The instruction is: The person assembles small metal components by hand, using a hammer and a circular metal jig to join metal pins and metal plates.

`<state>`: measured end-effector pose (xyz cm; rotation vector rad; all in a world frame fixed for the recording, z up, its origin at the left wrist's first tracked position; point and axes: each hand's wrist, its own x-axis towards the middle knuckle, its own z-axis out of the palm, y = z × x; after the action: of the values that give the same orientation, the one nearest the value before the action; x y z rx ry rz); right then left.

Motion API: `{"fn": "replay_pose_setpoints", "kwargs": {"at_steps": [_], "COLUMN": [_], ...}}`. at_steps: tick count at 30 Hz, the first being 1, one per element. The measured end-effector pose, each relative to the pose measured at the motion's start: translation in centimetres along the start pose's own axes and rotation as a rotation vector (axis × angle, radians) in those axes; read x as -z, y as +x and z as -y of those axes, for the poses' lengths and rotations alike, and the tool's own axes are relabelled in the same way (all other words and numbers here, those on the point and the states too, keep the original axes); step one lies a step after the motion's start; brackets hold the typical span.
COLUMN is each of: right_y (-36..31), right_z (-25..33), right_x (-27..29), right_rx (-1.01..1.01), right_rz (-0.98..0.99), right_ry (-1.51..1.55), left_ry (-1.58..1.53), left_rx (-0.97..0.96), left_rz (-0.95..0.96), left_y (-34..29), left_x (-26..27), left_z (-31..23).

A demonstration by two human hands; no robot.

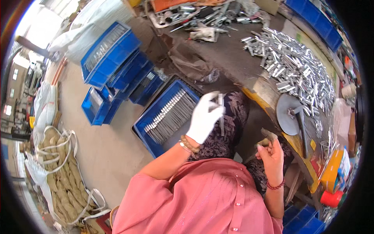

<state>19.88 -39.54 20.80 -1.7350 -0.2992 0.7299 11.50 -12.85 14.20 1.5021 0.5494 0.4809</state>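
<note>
My left hand [205, 121], in a white glove, is closed on a slim metal rod [222, 124] with a shiny upper end, held upright over my patterned trousers. Left of that hand lies a blue bin [150, 136] with a row of similar rods [171, 117], their bright ends lined up. My right hand [271, 156] is bare apart from brownish covers on some fingers. Its thumb and fingers are curled together near the bench edge, and anything between them is too small to make out. Close to it on the bench stands a round grey disc [287, 113] with a dark handle [302, 132].
Shiny metal tubes [292, 66] lie heaped on the workbench [249, 46]. Farther back are mixed metal parts [210, 19]. Stacked blue bins [113, 58] stand on the floor at left, near a bundle of tan sacks [64, 175]. A red spool [331, 199] sits at the right.
</note>
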Motion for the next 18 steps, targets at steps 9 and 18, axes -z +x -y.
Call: {"fn": "replay_pose_setpoints", "kwargs": {"at_steps": [9, 18], "right_y": [0.6, 0.5], "right_z": [-0.5, -1.0], "right_x": [-0.4, 0.2], "right_rx": [-0.055, -0.034], "right_rz": [0.07, 0.048], "right_ry": [0.015, 0.022], "left_ry": [0.397, 0.639], "left_rx": [0.318, 0.384], "left_rz": [-0.614, -0.643], "left_y": [-3.5, -1.4], "left_x": [19.9, 19.8], "left_z": [16.0, 16.4]}}
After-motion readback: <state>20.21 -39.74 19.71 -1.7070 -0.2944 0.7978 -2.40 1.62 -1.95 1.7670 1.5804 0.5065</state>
